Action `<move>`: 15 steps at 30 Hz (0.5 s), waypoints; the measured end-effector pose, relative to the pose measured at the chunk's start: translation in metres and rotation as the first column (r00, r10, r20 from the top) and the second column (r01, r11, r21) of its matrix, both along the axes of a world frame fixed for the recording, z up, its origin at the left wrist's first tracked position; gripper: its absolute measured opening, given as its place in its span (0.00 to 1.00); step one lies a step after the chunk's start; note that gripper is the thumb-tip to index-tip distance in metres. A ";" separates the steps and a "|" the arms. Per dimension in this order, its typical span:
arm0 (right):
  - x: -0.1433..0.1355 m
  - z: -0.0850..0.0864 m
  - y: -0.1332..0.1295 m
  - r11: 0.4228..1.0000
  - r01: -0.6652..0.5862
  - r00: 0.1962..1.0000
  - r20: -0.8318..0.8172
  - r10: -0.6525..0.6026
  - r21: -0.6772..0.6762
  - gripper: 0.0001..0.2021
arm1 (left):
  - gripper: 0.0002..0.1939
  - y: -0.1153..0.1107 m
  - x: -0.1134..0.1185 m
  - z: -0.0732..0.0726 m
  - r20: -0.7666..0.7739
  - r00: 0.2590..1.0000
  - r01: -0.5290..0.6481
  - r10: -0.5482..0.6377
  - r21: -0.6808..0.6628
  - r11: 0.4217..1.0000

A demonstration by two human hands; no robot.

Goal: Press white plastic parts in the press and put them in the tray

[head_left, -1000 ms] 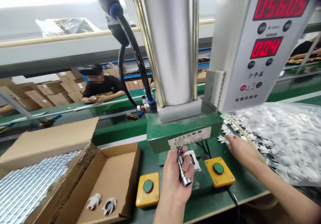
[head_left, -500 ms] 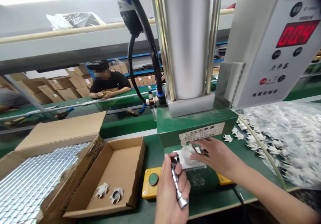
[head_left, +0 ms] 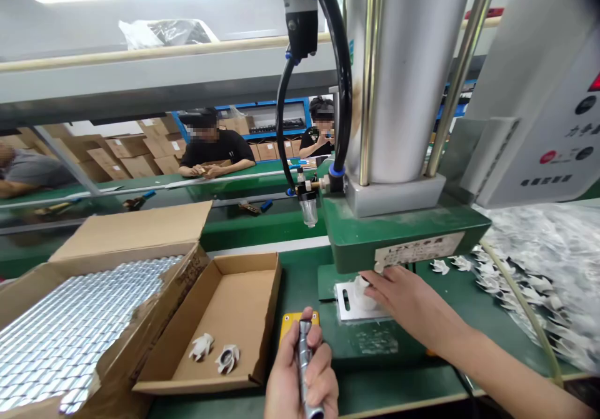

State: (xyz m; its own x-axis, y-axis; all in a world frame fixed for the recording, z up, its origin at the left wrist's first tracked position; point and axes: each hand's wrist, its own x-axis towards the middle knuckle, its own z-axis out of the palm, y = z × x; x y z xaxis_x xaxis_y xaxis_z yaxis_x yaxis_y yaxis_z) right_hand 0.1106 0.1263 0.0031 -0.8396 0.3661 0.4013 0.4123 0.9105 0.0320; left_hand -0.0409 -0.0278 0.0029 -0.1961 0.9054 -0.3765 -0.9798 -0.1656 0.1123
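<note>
My left hand (head_left: 304,369) is closed round a row of short shiny metal cylinders (head_left: 304,359), held end to end like a rod. Under the green press head (head_left: 407,237), my right hand (head_left: 403,294) has its fingertips together at the top of a white round holder (head_left: 362,292). Whatever those fingers pinch is hidden. The holder stands on a white slotted plate (head_left: 347,306). Behind my left hand, a yellow button box (head_left: 287,324) is partly covered. Two white bladed impellers (head_left: 228,358) lie in a shallow cardboard tray (head_left: 244,300) to the left.
A cardboard box (head_left: 135,222) full of metal cylinders in rows stands far left. More white impellers (head_left: 534,291) lie loose and in clear plastic at right. A control box (head_left: 539,137) overhangs that side. Several people (head_left: 218,150) sit across the bench.
The view has swung left. My left hand has moved down, away from the white holder, with the metal cylinders still in it. My right hand stays at the holder.
</note>
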 end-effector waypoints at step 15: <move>-0.001 -0.026 -0.005 0.988 -0.022 0.978 0.206 -0.011 0.154 0.22 | 0.17 0.000 0.001 -0.021 -0.954 0.273 -0.416 -0.124 -0.233 0.879</move>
State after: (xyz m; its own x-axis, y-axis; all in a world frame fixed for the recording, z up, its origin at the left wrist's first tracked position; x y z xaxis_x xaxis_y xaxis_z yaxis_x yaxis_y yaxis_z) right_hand 0.1093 0.1209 -0.0230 -0.9118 0.3082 0.2712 0.3771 0.8900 0.2563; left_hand -0.0402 -0.0280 -0.0177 -0.7565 0.6470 -0.0952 -0.1014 0.0278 0.9945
